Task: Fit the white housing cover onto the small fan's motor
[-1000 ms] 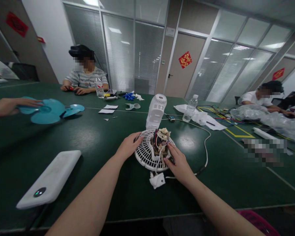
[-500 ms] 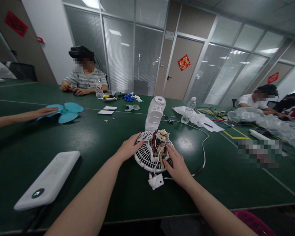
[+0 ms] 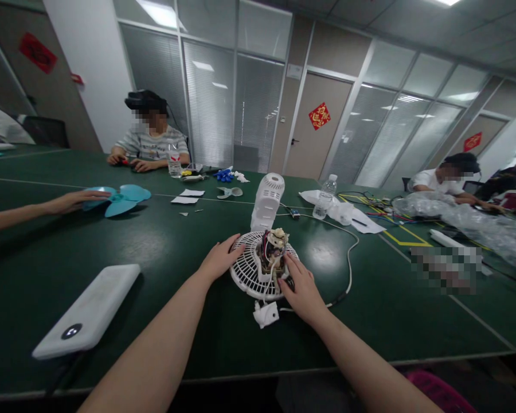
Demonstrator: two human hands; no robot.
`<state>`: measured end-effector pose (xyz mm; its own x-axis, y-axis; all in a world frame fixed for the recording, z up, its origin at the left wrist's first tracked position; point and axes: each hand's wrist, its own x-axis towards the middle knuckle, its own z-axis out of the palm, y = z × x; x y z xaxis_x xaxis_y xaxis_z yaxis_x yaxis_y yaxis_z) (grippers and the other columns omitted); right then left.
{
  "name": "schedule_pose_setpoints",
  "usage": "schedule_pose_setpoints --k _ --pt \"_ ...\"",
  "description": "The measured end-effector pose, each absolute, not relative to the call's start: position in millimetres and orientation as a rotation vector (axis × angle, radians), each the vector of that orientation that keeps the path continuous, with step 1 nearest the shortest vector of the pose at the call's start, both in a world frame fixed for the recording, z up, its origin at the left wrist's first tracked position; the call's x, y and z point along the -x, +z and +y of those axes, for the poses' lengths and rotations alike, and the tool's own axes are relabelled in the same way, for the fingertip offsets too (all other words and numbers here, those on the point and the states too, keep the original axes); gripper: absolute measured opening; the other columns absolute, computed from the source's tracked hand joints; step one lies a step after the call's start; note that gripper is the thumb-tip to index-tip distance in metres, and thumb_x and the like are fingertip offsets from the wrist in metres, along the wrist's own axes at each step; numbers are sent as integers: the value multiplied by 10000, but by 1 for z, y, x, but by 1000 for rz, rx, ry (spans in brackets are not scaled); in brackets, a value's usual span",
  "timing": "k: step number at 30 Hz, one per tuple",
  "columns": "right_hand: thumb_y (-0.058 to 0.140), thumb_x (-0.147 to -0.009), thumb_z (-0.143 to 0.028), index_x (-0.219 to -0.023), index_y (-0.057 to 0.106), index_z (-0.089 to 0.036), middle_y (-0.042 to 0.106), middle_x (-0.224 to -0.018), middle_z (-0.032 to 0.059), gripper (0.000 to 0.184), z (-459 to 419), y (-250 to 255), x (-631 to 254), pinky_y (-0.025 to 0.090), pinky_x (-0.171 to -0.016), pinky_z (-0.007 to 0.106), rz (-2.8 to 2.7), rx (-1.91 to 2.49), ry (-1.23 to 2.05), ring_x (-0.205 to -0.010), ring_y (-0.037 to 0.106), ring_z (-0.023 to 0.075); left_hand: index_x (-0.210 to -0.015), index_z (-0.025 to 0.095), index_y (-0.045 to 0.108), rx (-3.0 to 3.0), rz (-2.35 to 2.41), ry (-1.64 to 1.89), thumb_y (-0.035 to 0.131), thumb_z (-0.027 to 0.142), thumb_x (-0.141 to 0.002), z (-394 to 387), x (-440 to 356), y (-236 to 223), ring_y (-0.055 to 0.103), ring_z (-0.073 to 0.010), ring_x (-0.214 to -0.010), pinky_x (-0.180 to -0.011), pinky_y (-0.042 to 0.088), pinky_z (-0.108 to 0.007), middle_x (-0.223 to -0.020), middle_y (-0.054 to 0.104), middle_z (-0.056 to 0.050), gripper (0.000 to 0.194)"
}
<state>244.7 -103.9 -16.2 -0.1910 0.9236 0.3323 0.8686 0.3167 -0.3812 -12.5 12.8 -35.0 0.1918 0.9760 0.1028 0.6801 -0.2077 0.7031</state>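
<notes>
A round white fan grille (image 3: 246, 269) lies on the green table in front of me, with a bare fan motor (image 3: 275, 248) and its wires on top. My left hand (image 3: 218, 259) grips the grille's left rim, thumb over the bars. On the right side, my right hand (image 3: 301, 288) holds the grille close against the motor, its fingertips partly hidden there. A small white plastic part (image 3: 266, 315) hangs by a wire at the near edge. Behind the grille rises a white fan housing (image 3: 268, 198). A pale cable (image 3: 350, 258) curves around to the right.
At left lies a white power bank (image 3: 88, 310). Another person's hand (image 3: 75, 202) touches a blue fan blade (image 3: 122, 201). Farther back are paper pieces (image 3: 184, 200), water bottles (image 3: 327, 198) and wires. Clear plastic wrap (image 3: 477, 212) covers the right side. Two people sit across.
My view has shifted slightly. Both hands stay on the fan grille, with no clear change in their hold.
</notes>
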Motion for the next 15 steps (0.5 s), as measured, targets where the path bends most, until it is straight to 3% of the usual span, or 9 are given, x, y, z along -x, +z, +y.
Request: schedule_pose_setpoints --k 4,15 --pt "500 -889 -313 -1475 310 -239 335 -1518 62 621 -106 -16 -246 287 -1106 464 -2061 1563 159 -1397 308 228 -1404 282 439 -1918 1565 794 404 680 -846 13 12 -37 512 -302 -1273 -1057 384 -413 -1410 524 -73 687" --pt "566 -841 -249 -1328 456 -174 437 -1420 113 505 -137 1 -252 321 -1096 411 -2011 1399 92 -1341 369 218 -1371 273 478 -1844 1595 793 401 714 -816 22 11 -52 534 -313 -1246 -1036 408 -430 -1407 528 -67 712"
